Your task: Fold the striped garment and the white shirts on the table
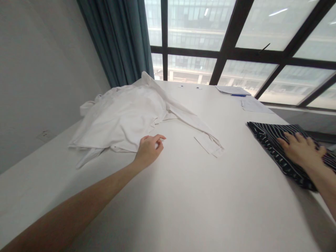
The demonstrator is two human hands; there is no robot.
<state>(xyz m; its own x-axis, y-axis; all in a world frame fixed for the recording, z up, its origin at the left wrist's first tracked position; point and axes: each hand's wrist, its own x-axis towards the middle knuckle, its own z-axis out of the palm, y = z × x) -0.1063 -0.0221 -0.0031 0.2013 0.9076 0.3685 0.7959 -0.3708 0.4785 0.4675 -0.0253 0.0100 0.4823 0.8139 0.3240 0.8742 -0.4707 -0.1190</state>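
My left hand [150, 148] hovers at or just over the near edge of a rumpled white shirt [120, 115]. Its fingers are loosely bent with a gap between them, and nothing shows in them; whether it touches the cloth I cannot tell. One long sleeve [194, 120] of the shirt stretches to the right and ends in a cuff. On the right, my right hand [301, 148] lies palm down with spread fingers on a folded black cloth with white stripes [270, 140], at the table's right edge.
The white table [183, 196] runs up to the window. Papers [231, 90] with a blue pen [238, 95] lie at the far right, beside another sheet [257, 105]. A wall borders the left side, and a dark teal curtain [126, 42] hangs behind the shirt.
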